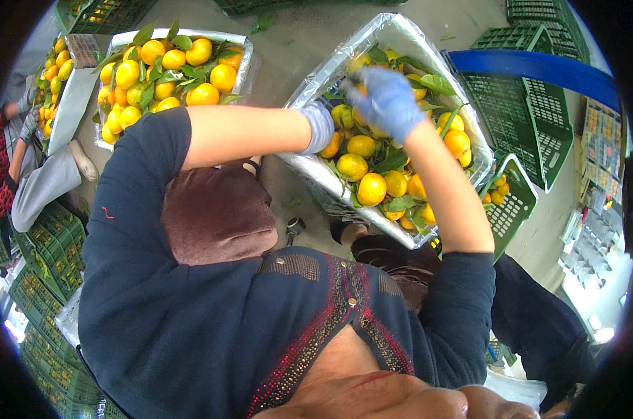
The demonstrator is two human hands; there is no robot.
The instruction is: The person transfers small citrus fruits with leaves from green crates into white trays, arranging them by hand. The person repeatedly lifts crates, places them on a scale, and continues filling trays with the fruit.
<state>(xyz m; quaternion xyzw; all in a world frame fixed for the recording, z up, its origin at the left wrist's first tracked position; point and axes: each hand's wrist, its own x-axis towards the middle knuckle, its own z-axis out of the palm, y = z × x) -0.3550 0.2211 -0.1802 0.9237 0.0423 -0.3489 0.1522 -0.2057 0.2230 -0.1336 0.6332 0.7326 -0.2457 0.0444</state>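
Observation:
My left hand (324, 125), in a light blue knit glove, reaches into a lined crate (384, 29) of oranges with green leaves; its fingers are mostly hidden, so its hold cannot be seen. My right hand (384, 99), in a like glove, is blurred above the fruit near the crate's far part, and whether it holds something cannot be told. Yellow-orange citrus fruits (372, 189) with leaves fill the crate's near part. To the left stands a second lined crate (245, 63) heaped with the same kind of fruit.
Green plastic crates (510, 120) stand on the right, one smaller green crate (515, 204) with some fruit. A curved blue bar (536, 65) crosses above them. At far left a person with gloved hands (29, 123) works at another fruit crate (75, 99). More green crates (54, 251) are stacked at lower left.

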